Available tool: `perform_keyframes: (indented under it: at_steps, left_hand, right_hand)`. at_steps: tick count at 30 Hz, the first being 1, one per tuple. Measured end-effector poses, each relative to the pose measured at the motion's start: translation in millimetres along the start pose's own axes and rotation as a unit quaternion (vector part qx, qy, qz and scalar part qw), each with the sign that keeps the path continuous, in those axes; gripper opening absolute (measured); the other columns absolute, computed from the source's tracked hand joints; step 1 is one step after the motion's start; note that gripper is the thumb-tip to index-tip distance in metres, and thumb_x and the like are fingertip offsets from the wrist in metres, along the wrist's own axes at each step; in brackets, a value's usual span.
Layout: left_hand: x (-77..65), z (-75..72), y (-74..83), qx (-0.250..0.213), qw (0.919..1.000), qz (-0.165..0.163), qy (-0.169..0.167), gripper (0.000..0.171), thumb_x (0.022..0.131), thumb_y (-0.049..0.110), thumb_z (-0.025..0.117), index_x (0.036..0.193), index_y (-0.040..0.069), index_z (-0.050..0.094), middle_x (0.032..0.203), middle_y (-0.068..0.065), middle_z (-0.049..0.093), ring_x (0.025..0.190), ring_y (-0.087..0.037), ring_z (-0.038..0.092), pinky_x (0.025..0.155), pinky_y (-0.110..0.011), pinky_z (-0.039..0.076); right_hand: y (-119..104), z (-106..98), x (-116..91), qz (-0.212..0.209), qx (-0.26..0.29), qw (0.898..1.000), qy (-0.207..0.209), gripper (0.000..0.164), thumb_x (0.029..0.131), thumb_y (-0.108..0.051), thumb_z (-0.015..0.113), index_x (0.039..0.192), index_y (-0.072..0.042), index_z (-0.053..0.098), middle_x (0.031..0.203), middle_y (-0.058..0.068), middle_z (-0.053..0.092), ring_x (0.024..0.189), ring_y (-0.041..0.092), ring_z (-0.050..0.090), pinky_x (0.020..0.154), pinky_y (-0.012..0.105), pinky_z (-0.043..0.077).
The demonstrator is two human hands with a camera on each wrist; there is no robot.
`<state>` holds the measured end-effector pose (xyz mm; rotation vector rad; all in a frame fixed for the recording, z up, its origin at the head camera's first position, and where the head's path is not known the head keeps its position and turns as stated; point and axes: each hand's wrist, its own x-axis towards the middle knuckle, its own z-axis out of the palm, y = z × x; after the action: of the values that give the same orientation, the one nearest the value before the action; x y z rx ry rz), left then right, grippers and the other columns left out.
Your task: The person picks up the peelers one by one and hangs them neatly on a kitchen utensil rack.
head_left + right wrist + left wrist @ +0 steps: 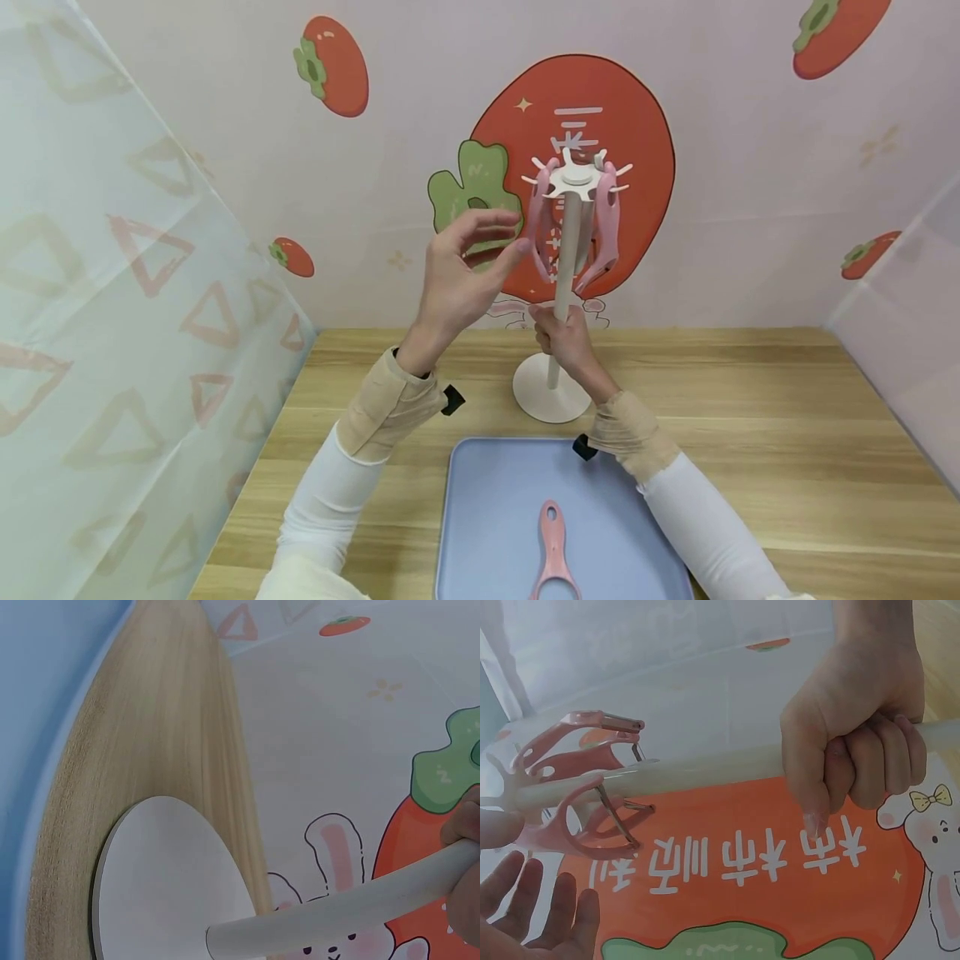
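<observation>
A white rotating-style stand [573, 250] with a hooked top [576, 177] rises from a round base [534, 393]. Several pink Y-shaped peelers [609, 229] hang from its hooks, their metal blades [619, 817] pointing down toward the base. My right hand [566, 337] grips the pole about halfway up, fingers wrapped round it in the left wrist view. Beside the left-hand peeler [538, 225] is my left hand [468, 267], its fingers and thumb spread apart with nothing between them, fingertips right at the handle. Another pink peeler [553, 546] lies on the blue tray [495, 500].
The tray sits at the front of the wooden table [750, 433], close before the stand's base. A fabric backdrop [720, 275] with persimmon pictures stands right behind the stand. Patterned side sheets [150, 333] border the table on both sides.
</observation>
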<state>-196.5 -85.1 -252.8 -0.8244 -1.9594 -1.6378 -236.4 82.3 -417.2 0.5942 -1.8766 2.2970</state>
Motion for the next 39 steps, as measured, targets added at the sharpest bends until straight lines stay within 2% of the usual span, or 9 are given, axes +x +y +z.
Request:
perform_keyframes:
  at_steps: [7, 14, 17, 21, 24, 27, 32, 36, 39]
  left_hand:
    - [-16.1, -2.4, 7.8, 0.064, 0.9977, 0.012, -0.019, 0.026, 0.092, 0.017, 0.076, 0.111, 0.001, 0.072, 0.106, -0.008, 0.073, 0.093, -0.017, 0.073, 0.075, -0.034, 0.062]
    - [-33.0, 0.7, 10.8, 0.126, 0.9904, 0.030, -0.048, 0.016, 0.093, 0.018, 0.072, 0.099, 0.004, 0.069, 0.094, -0.003, 0.070, 0.083, -0.013, 0.070, 0.068, -0.028, 0.060]
    - [-43.3, 1.5, 11.6, 0.142, 0.9872, 0.013, -0.072, 0.016, 0.094, 0.020, 0.071, 0.101, 0.006, 0.068, 0.094, -0.002, 0.070, 0.083, -0.013, 0.069, 0.068, -0.030, 0.059]
    - [-60.6, 5.7, 10.6, 0.167, 0.9787, -0.024, -0.117, 0.020, 0.095, 0.023, 0.070, 0.104, 0.006, 0.066, 0.097, -0.002, 0.070, 0.083, -0.014, 0.069, 0.069, -0.031, 0.059]
    - [-73.5, 12.5, 6.7, 0.189, 0.9698, -0.031, -0.151, 0.021, 0.094, 0.023, 0.072, 0.103, 0.005, 0.065, 0.094, -0.001, 0.068, 0.082, -0.012, 0.067, 0.070, -0.027, 0.058]
    - [-86.9, 20.5, 2.0, 0.208, 0.9600, -0.030, -0.184, 0.021, 0.093, 0.023, 0.073, 0.100, 0.005, 0.065, 0.089, -0.001, 0.067, 0.078, -0.010, 0.065, 0.071, -0.023, 0.056]
    - [-108.2, 29.4, 0.4, 0.228, 0.9395, -0.065, -0.248, 0.024, 0.094, 0.030, 0.071, 0.097, 0.007, 0.064, 0.086, -0.005, 0.069, 0.076, -0.013, 0.065, 0.071, -0.021, 0.054]
    - [-126.5, 34.4, 1.3, 0.248, 0.9161, -0.101, -0.298, 0.027, 0.095, 0.037, 0.070, 0.094, 0.011, 0.063, 0.083, 0.000, 0.067, 0.071, -0.007, 0.061, 0.066, -0.019, 0.050]
    - [-142.2, 38.5, 0.5, 0.266, 0.8910, -0.130, -0.344, 0.029, 0.095, 0.041, 0.069, 0.093, 0.013, 0.062, 0.081, 0.004, 0.063, 0.063, -0.003, 0.054, 0.058, -0.018, 0.046]
  right_hand:
    - [0.7, -0.3, 0.7, 0.007, -0.001, 1.000, 0.002, 0.046, 0.103, -0.006, 0.053, 0.060, 0.006, 0.039, 0.047, -0.007, 0.035, 0.039, 0.008, 0.030, 0.038, 0.022, 0.023]
    - [1.3, -1.5, 0.9, -0.004, 0.000, 1.000, 0.002, 0.054, 0.102, -0.016, 0.058, 0.063, 0.013, 0.037, 0.047, -0.007, 0.035, 0.039, 0.007, 0.030, 0.039, 0.022, 0.022]
    - [1.3, -0.4, 0.5, -0.004, 0.018, 1.000, 0.002, 0.054, 0.102, -0.019, 0.060, 0.064, 0.013, 0.037, 0.047, -0.006, 0.034, 0.039, 0.006, 0.029, 0.039, 0.022, 0.021]
    - [2.4, 0.9, -0.3, -0.002, 0.025, 1.000, 0.010, 0.047, 0.100, -0.015, 0.059, 0.058, 0.001, 0.043, 0.047, -0.007, 0.034, 0.039, 0.006, 0.029, 0.039, 0.023, 0.021]
    - [3.6, 0.5, 0.0, -0.011, 0.005, 1.000, 0.023, 0.044, 0.099, -0.008, 0.057, 0.056, -0.006, 0.047, 0.046, -0.008, 0.036, 0.040, 0.005, 0.032, 0.040, 0.023, 0.023]
    - [4.5, -0.1, -1.1, -0.012, -0.003, 1.000, 0.027, 0.046, 0.100, -0.007, 0.058, 0.056, -0.001, 0.046, 0.046, -0.007, 0.037, 0.040, 0.006, 0.032, 0.040, 0.024, 0.024]
    - [3.9, -0.6, -2.4, -0.004, 0.007, 1.000, 0.008, 0.051, 0.102, -0.009, 0.056, 0.056, 0.006, 0.038, 0.045, -0.005, 0.033, 0.038, 0.009, 0.028, 0.038, 0.026, 0.020]
    - [3.1, -0.7, -1.3, -0.008, 0.023, 1.000, -0.003, 0.054, 0.102, -0.010, 0.056, 0.054, 0.002, 0.036, 0.045, -0.006, 0.031, 0.038, 0.008, 0.025, 0.038, 0.027, 0.017]
    - [2.5, -0.8, -0.7, -0.010, 0.023, 1.000, -0.004, 0.052, 0.102, -0.010, 0.056, 0.055, 0.001, 0.038, 0.045, -0.006, 0.032, 0.038, 0.008, 0.026, 0.038, 0.025, 0.018]
